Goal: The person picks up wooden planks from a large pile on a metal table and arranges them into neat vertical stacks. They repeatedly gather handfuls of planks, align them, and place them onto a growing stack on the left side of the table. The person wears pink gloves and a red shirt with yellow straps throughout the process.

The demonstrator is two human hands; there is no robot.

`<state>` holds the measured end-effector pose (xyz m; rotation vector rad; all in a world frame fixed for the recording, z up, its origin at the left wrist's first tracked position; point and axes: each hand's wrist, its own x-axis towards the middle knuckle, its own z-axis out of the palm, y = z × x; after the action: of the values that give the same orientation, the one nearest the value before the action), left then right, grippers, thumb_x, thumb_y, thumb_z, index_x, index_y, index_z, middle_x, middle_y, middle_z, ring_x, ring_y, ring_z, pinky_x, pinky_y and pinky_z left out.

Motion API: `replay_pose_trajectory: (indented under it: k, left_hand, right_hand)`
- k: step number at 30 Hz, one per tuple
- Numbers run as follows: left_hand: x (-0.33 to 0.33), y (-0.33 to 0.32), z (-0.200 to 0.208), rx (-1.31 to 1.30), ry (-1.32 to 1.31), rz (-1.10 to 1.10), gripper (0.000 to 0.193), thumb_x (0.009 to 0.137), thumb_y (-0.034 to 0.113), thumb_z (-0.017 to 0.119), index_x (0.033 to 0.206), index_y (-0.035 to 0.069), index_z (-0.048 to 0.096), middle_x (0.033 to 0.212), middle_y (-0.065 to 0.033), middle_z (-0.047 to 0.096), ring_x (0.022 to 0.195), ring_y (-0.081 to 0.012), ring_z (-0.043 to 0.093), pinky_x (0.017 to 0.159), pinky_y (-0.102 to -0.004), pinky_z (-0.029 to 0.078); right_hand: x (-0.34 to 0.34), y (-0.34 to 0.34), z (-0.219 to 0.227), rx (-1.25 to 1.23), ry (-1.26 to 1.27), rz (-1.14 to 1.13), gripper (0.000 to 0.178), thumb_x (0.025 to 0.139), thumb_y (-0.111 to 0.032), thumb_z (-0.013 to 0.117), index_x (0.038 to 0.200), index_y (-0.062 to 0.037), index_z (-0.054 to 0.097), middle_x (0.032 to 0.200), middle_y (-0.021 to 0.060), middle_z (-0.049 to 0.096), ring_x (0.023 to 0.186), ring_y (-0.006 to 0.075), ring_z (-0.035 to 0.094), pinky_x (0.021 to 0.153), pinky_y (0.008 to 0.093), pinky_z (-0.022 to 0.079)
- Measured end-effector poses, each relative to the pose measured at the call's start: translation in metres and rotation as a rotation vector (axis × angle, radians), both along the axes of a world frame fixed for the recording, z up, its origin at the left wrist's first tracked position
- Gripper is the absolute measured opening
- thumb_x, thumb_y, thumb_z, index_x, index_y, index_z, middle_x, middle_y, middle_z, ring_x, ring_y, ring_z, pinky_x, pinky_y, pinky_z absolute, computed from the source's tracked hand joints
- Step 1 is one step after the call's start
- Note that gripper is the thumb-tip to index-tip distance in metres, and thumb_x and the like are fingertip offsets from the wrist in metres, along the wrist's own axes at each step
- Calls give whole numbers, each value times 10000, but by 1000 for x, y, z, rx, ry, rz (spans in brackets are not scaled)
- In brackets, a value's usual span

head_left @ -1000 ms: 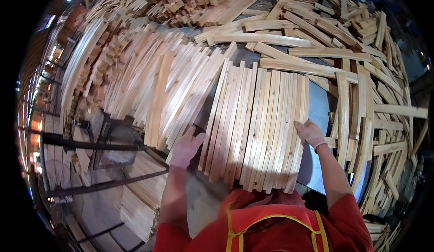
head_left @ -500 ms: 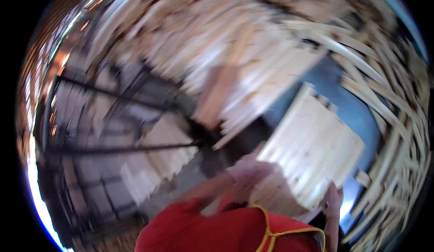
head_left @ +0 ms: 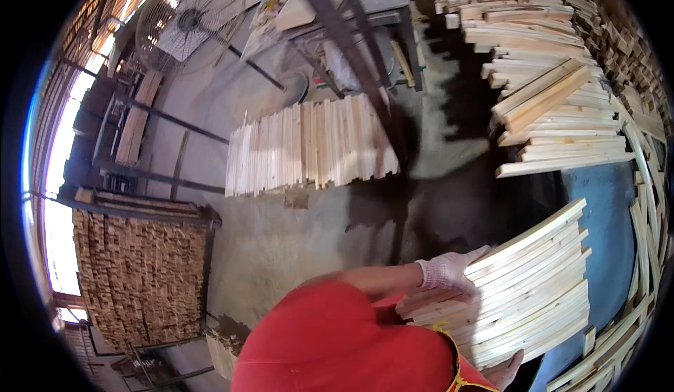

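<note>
A side-by-side row of pale wooden strips (head_left: 533, 286) lies at the lower right, partly over a blue-grey tabletop (head_left: 597, 202). My left hand (head_left: 451, 272), in a whitish knit glove, presses against the row's far left edge, its fingers partly hidden by the wood. At the near edge, my right hand (head_left: 507, 372) has its thumb up against the outermost strip; its other fingers are out of sight below. The row is squeezed between both hands.
More strips (head_left: 562, 111) lie in rows at the upper right, two resting crosswise on top. Loose offcuts (head_left: 632, 322) line the right side. Another strip bundle (head_left: 309, 142) stands beyond the dark metal frame (head_left: 372, 69). At left are a stacked wood pile (head_left: 140, 272) and a large fan (head_left: 188, 21).
My view has swung left, so the table and strips now appear farther right and the floor and wood pile show. Both hands stay on the row of strips, which has turned with them.
</note>
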<state>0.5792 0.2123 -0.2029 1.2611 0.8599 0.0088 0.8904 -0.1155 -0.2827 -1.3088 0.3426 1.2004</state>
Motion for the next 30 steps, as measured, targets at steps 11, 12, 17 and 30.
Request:
replay_pose_trajectory:
  k: [11,12,17,30]
  left_hand:
    - [-254,-148,13,271,308,340,1199,798,344,859,1726,150,125,1201,-234,745,1122,-292,728,1004,-382,554]
    - [-278,-153,15,207,424,374,1192,802,336,858,1727,155,129,1198,-221,748,1121,-280,724,1008,-375,553]
    - [-410,-167,14,-48,428,702,1151,806,367,850,1710,109,185,1393,-229,663,1261,-329,670,1075,-403,523]
    - [-664,115,-218,172,381,722,1191,805,274,923,1703,54,172,1505,-200,606,1345,-274,620,1146,-363,466]
  right_hand:
    - [-182,30,-17,87,-2,269,716,1020,-404,623,1546,47,442,1503,201,574,1370,349,570,1188,465,439]
    - [-200,44,-24,106,-44,327,662,999,-358,674,1497,42,498,1447,182,614,1322,330,605,1158,462,475]
    - [-312,131,-69,-31,-36,576,493,947,-229,750,1363,-8,605,1244,105,696,1131,295,689,983,470,588]
    - [-554,423,-229,-131,17,808,636,1042,-409,640,1557,-68,490,1516,99,588,1365,301,583,1122,468,515]
